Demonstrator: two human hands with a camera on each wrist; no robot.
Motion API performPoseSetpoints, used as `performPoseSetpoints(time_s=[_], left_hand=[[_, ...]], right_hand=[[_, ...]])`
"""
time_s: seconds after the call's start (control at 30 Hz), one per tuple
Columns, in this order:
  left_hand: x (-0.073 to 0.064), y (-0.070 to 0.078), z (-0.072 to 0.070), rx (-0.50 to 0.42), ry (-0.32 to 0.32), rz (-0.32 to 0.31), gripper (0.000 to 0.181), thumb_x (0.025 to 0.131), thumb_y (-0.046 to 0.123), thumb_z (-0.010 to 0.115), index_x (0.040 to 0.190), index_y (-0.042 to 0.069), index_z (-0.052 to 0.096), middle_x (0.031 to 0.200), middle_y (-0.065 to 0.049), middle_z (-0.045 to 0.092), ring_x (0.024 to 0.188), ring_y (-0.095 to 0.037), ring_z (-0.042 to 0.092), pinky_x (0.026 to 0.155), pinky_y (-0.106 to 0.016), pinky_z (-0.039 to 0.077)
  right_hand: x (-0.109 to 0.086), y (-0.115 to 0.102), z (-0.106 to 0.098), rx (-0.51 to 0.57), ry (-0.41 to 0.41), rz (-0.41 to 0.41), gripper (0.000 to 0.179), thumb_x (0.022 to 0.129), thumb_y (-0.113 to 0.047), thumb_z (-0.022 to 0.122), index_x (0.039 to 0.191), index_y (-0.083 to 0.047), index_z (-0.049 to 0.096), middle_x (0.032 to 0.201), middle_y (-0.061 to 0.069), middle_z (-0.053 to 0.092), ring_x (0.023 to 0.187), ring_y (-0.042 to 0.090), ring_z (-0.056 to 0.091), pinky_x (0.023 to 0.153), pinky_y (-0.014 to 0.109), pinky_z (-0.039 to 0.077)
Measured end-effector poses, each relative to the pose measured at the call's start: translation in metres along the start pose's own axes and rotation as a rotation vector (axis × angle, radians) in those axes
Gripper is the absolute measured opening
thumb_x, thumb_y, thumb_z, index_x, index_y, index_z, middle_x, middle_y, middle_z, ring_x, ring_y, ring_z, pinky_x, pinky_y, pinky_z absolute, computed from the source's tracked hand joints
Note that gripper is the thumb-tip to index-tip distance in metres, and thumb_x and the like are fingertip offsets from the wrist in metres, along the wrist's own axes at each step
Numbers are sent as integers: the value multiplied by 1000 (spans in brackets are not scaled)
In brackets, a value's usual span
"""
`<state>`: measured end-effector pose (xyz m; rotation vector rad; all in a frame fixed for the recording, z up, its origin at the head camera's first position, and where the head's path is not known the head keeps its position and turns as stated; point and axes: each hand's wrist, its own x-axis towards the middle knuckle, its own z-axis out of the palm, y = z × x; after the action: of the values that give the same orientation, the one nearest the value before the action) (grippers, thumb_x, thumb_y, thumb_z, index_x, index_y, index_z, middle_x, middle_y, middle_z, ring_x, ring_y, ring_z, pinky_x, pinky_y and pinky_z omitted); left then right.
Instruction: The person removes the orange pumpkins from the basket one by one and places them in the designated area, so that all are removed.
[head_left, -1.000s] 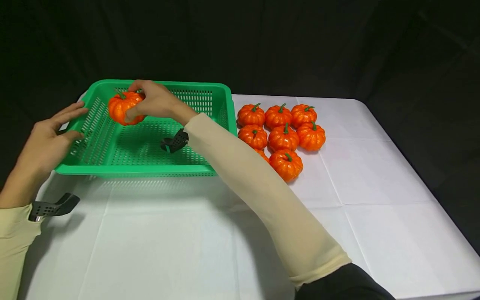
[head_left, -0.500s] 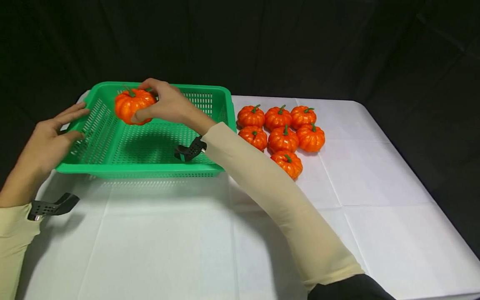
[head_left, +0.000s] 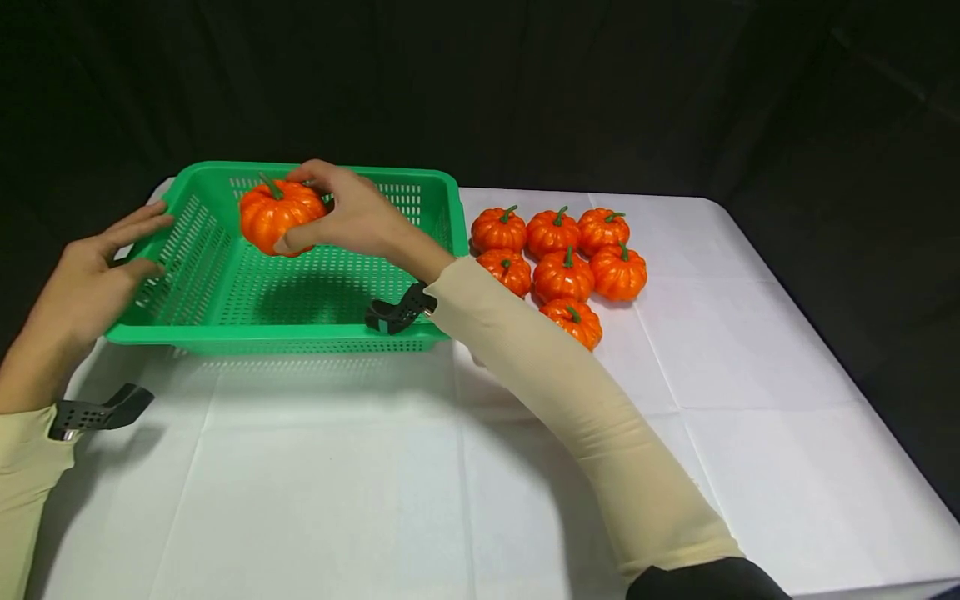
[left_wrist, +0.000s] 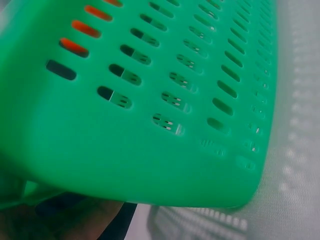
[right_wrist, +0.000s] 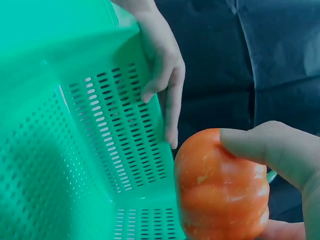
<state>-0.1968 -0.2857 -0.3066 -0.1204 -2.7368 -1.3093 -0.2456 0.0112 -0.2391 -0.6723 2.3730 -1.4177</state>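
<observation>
A small orange pumpkin (head_left: 274, 215) with a green stem is gripped by my right hand (head_left: 356, 212), thumb on its near side and fingers behind. It hangs above the inside of a green slotted plastic basket (head_left: 277, 335), apart from its floor, with a shadow below. The right wrist view shows the pumpkin (right_wrist: 222, 187) close up beside the basket's end wall. My left hand (head_left: 97, 279) rests at the basket's left rim, fingers fairly straight and reaching over it. In the left wrist view the basket's outer wall (left_wrist: 100, 150) fills most of the picture; little of the hand shows.
Several more orange pumpkins (head_left: 564, 275) stand close together on the white-covered table (head_left: 750, 350), right of the basket. My right sleeve (head_left: 555, 392) crosses in front of the nearest ones. A black curtain (head_left: 480, 92) hangs behind the table.
My right hand, with the pumpkin, has shifted right across the basket. Its sleeve covers a near pumpkin that showed partly before. My left hand has hardly moved.
</observation>
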Motion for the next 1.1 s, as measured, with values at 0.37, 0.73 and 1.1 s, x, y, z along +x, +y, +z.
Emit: performPoseSetpoints(time_s=[0.37,0.73,1.1], left_hand=[[1,0,0,4,-5,-7,58,103,4,45,160,6,39,169,12,22,157,-25,7,122,-60,2],[-1,-1,-3,-4,-13,-11,55,104,2,43,159,3,39,170,7,21,157,-32,9,121,-62,6],[-4,-2,-5,39,-29,-16,55,106,5,41,161,5,37,171,4,18,155,-40,14,118,-64,22]], right_hand=[[-22,-8,-4,-45,16,19,75,79,-27,88,143,-14,51,125,-1,60,106,16,61,83,23,55],[-44,-1,-18,-37,81,3,72,80,-25,87,142,-13,53,126,1,60,106,18,63,84,26,56],[-67,10,-29,-29,161,34,70,78,-31,90,140,-20,59,123,-2,62,107,18,61,83,31,57]])
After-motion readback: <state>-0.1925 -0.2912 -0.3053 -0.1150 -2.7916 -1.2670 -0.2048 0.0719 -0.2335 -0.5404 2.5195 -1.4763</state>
